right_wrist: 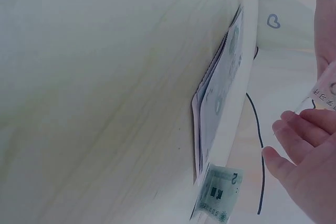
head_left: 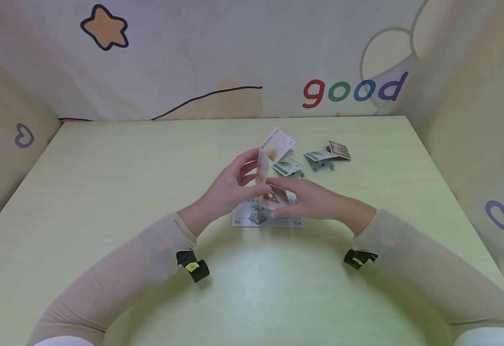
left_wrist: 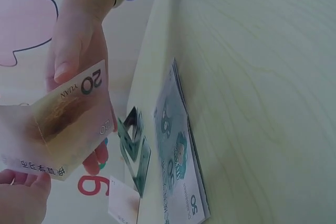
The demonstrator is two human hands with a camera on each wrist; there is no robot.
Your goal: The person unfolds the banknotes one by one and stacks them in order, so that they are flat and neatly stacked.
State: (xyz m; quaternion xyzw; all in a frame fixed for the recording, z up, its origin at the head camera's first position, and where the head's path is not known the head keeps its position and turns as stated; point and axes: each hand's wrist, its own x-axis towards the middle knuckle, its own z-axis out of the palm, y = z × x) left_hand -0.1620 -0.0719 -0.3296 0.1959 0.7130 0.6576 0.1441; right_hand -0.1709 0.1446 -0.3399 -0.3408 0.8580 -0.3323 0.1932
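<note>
Above the table, both hands hold a 20-yuan banknote (left_wrist: 68, 121), bent along a crease down its middle. My left hand (head_left: 233, 185) grips its left half, with the thumb low and the fingers behind. My right hand (head_left: 314, 199) pinches the right half; in the left wrist view its thumb lies on the printed face and its fingers reach behind. Under the hands a small stack of banknotes (head_left: 252, 218) lies flat, a 50-yuan note on top. The hands and the held note hide part of that stack.
Beyond the hands lie a pale creased banknote (head_left: 276, 144) and a folded green banknote (head_left: 288, 166). Further right are more folded green banknotes (head_left: 319, 156) and a folded brownish one (head_left: 339, 151). A printed curtain (head_left: 182, 57) stands along the table's back edge.
</note>
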